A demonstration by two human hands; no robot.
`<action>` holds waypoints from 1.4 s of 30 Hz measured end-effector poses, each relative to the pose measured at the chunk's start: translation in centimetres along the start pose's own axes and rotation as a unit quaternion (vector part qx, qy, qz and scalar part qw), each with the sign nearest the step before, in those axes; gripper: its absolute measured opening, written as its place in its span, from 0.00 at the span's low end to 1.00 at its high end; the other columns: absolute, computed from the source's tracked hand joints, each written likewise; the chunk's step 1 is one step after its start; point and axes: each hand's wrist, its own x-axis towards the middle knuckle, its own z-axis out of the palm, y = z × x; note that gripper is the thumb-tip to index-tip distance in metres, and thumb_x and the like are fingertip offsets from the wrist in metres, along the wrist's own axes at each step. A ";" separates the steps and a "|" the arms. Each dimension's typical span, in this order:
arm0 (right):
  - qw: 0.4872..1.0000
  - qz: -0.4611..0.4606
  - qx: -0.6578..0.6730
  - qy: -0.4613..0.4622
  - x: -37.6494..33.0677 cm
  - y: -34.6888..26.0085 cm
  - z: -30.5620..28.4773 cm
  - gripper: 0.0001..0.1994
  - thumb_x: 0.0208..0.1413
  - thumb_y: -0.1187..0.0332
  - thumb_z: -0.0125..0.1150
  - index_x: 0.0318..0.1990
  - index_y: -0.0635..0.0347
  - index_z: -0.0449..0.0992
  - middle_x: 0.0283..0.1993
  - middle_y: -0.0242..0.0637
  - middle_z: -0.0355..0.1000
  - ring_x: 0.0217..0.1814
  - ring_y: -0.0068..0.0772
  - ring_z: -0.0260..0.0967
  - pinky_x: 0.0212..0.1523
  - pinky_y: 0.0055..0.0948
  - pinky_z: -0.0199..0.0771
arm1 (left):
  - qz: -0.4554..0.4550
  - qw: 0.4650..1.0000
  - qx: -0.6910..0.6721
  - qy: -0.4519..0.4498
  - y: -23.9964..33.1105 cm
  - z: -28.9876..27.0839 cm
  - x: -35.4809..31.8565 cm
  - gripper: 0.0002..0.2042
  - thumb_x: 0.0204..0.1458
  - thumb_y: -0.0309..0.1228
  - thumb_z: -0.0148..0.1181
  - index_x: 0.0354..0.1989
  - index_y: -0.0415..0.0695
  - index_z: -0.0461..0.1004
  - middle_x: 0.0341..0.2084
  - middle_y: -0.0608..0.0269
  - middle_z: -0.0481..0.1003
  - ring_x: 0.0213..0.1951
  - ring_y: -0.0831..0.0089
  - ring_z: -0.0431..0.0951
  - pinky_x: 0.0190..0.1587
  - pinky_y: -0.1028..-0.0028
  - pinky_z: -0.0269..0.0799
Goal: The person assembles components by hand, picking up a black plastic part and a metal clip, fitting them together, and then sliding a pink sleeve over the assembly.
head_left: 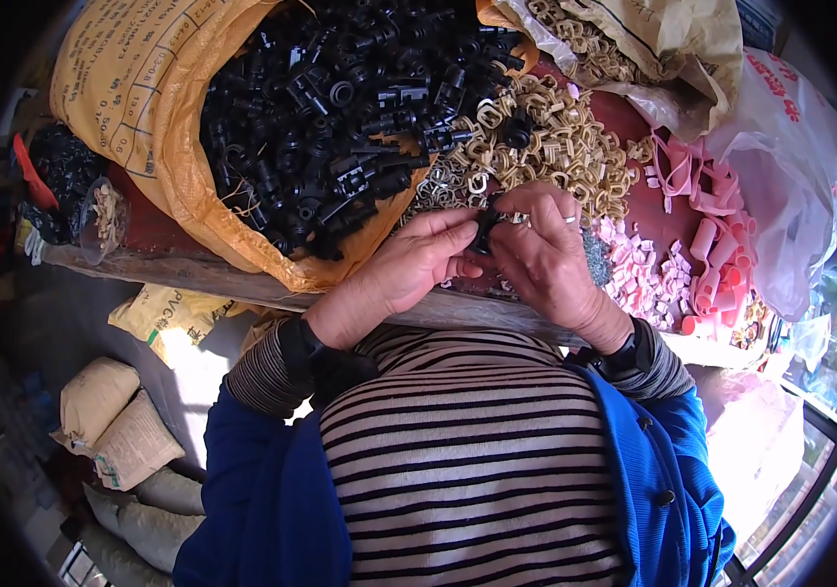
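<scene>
Near the table's front edge, my left hand and my right hand meet around a small black plastic part. The left thumb and fingers pinch its left side. From the right, my other fingers close on it too, with a small beige piece showing by the fingertips. Just beyond the hands lie a heap of beige plastic clips and some silvery metal clips. Many more black plastic parts spill from an orange woven sack at the left. Exactly how the held pieces fit together is hidden by my fingers.
Pink small pieces and pink tubes lie to the right, beside a clear plastic bag. A brown bag stands at the back right. A clear cup sits far left. Full sacks rest on the floor.
</scene>
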 end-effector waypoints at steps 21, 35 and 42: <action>0.997 0.004 0.078 0.029 0.1 0.7 1.0 0.09 0.32 0.76 0.60 0.26 0.60 0.70 0.35 0.35 0.62 0.38 0.37 0.59 0.36 0.29 0.60 | 0.000 0.999 0.017 -0.028 0.0 -1.3 -0.4 0.15 0.52 0.27 0.44 0.47 0.35 0.60 0.37 0.57 0.68 0.38 0.71 0.71 0.42 0.75 0.67; 0.971 -0.082 -0.184 -0.127 2.3 2.0 6.1 0.08 0.37 0.68 0.55 0.25 0.55 0.64 0.24 0.33 0.60 0.29 0.33 0.63 0.34 0.30 0.64 | 0.105 0.989 -0.107 0.016 1.2 -3.4 -3.3 0.10 0.51 0.28 0.45 0.40 0.36 0.64 0.35 0.52 0.70 0.39 0.65 0.72 0.43 0.71 0.68; 0.979 -0.109 -0.126 -0.118 0.9 3.3 6.6 0.06 0.37 0.71 0.54 0.24 0.58 0.63 0.20 0.37 0.60 0.19 0.40 0.62 0.24 0.34 0.65 | 0.144 0.985 -0.098 0.000 -0.4 -3.9 -2.1 0.08 0.50 0.31 0.49 0.36 0.41 0.66 0.31 0.64 0.70 0.34 0.72 0.72 0.40 0.75 0.69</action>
